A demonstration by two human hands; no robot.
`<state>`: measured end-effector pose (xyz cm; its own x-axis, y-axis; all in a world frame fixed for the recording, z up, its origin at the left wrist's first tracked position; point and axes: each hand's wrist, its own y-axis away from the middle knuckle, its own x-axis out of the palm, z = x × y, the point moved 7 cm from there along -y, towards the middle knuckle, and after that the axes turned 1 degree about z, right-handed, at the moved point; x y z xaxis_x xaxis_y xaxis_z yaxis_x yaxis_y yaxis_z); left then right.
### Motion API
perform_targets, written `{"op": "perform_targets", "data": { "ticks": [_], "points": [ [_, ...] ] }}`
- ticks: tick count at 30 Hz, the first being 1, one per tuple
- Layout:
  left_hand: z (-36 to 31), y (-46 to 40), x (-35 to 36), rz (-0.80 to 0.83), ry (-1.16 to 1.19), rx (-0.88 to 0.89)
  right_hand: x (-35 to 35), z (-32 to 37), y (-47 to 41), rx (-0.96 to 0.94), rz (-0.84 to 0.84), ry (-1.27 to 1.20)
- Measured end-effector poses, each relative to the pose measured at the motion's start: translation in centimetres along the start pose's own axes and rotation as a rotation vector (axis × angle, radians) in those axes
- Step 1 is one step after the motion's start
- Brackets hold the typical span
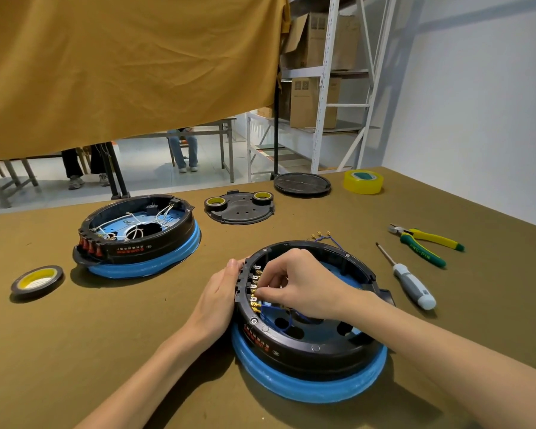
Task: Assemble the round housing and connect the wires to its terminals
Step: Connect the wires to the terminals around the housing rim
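Note:
A round black housing (307, 351) on a blue ring lies on the table in front of me. A row of brass terminals (255, 289) lines its left inner wall. My left hand (220, 292) presses flat against the outside of that wall. My right hand (300, 283) reaches inside and pinches a small connector at the terminals. Blue wires (287, 317) curl inside the housing below my right hand. More blue wires with brass lugs (321, 236) hang over the far rim.
A second housing (143, 246) with white wiring sits at the left. Behind are a black plate (240, 209) carrying two tape rolls, a round cover (302, 183) and yellow tape (363, 181). A screwdriver (410, 280) and pliers (427, 243) lie at the right, a tape roll (37, 281) at the left.

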<state>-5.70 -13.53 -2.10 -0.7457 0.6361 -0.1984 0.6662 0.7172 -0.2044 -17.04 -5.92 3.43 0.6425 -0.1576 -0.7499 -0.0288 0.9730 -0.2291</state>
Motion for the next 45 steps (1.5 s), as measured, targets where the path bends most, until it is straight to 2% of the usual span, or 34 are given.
{"op": "perform_targets", "data": {
  "ticks": [15,18,20,22,24,26,27,30,33,36,39,42,45],
  "points": [
    [-0.1,0.1,-0.2,-0.002,-0.006,0.004,-0.2,0.3,0.2,-0.002,-0.005,0.005],
    [0.2,-0.2,-0.3,-0.006,-0.008,0.005,-2.0,-0.1,0.2,-0.016,-0.102,-0.006],
    [0.2,-0.2,-0.3,-0.020,-0.008,0.003,-4.3,-1.7,-0.5,0.008,-0.237,0.000],
    [0.2,-0.1,-0.4,-0.032,-0.016,0.002,-7.3,-5.1,-1.6,0.126,-0.391,0.051],
    [0.2,-0.2,-0.3,-0.019,-0.019,0.000,-9.7,-9.7,-2.6,0.356,-0.438,0.119],
    [0.2,-0.1,-0.3,-0.013,-0.006,-0.019,-10.2,-13.9,-3.5,0.541,-0.319,0.231],
    [0.3,-0.1,-0.3,-0.012,0.000,-0.027,-9.8,-15.2,-4.0,0.564,-0.223,0.305],
    [0.6,-0.2,-0.4,-0.018,0.014,-0.031,-7.9,-16.3,-6.1,0.497,0.015,0.448],
    [0.6,-0.4,-0.5,-0.019,0.019,-0.016,-7.0,-16.0,-7.4,0.424,0.051,0.477],
    [0.7,-0.5,-0.5,-0.006,0.017,-0.004,-7.4,-15.9,-7.6,0.371,-0.009,0.538],
    [0.8,-0.6,-0.5,-0.004,0.009,-0.003,-7.8,-16.0,-7.3,0.395,-0.057,0.615],
    [0.5,-0.4,-0.5,-0.005,0.009,0.008,-9.3,-14.7,-6.7,0.365,-0.247,0.404],
    [0.3,-0.3,-0.5,-0.013,0.008,-0.014,-11.5,-10.8,-6.3,0.197,-0.439,0.174]
  ]
}}
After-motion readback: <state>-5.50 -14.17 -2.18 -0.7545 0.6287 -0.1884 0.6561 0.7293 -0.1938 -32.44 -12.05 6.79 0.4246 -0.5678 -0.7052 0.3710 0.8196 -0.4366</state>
